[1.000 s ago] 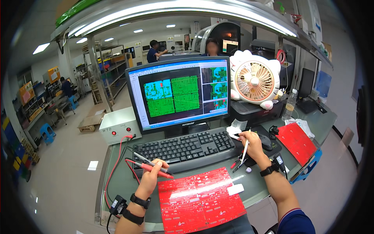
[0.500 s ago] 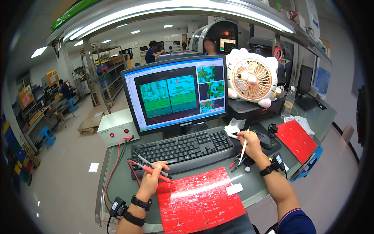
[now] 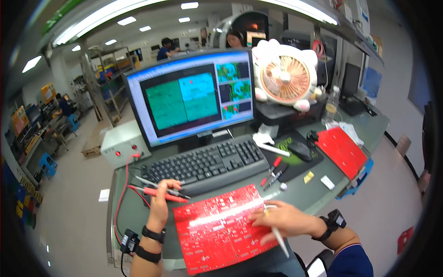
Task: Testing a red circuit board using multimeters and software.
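My left hand (image 3: 161, 203) is closed around a red test probe (image 3: 159, 192) and a grey-black test probe (image 3: 171, 190), their tips pointing right near the board's upper left corner. A red printed circuit board (image 3: 217, 231) lies in front of me, with a bright glare across it. Over its right edge is my right hand (image 3: 286, 219), slightly blurred. Its fingers are partly spread, and a slim white pen-like stick (image 3: 279, 242) is held among them, pointing down toward me. Whether the right fingertips touch the board I cannot tell.
Behind the board are a keyboard (image 3: 203, 166), a monitor (image 3: 184, 101) and a white test box (image 3: 122, 143). To the right lie a mouse (image 3: 300, 151), a red marker (image 3: 277, 161), a white strip (image 3: 274, 149) and another red board (image 3: 341, 152). A fan (image 3: 286, 78) and a bottle (image 3: 331, 106) stand behind.
My right hand has come from beside the mouse down to the board's right edge, carrying the white stick. The left hand keeps both probes. The view has shifted, and the screen's colours differ.
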The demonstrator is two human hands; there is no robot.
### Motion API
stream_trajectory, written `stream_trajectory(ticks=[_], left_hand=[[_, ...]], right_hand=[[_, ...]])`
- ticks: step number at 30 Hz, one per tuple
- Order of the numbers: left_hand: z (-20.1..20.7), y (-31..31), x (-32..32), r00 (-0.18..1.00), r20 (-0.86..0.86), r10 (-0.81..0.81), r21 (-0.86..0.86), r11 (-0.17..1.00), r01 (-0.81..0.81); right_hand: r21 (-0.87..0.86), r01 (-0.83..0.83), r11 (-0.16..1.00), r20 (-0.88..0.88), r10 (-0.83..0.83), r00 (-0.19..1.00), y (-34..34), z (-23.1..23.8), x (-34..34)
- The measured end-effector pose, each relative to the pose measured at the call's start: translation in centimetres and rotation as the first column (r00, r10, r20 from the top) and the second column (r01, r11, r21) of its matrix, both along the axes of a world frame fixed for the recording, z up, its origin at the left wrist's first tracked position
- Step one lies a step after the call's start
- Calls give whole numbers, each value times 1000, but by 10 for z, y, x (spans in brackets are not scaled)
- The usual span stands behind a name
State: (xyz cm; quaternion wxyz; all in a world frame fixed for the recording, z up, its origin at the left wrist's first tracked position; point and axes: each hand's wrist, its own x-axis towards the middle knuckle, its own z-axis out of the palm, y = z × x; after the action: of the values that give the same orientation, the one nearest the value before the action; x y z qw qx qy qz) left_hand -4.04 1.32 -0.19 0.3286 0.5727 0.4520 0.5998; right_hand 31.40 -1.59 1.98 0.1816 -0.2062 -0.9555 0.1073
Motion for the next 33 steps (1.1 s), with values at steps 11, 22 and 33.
stream_trajectory(ticks=[11, 22, 33], left_hand=[[11, -6, 15, 960, 226, -167, -186, 960, 211], [22, -8, 60, 846, -20, -532, -483, 747, 458], [25, -10, 73, 787, -44, -615, -549, 673, 496]], right_hand=[[235, 42, 971, 14, -47, 999, -67, -29, 22], [24, -77, 997, -13, 77, 997, -83, -51, 39], [14, -138, 990, -104, 139, 985, -39, -26, 40]])
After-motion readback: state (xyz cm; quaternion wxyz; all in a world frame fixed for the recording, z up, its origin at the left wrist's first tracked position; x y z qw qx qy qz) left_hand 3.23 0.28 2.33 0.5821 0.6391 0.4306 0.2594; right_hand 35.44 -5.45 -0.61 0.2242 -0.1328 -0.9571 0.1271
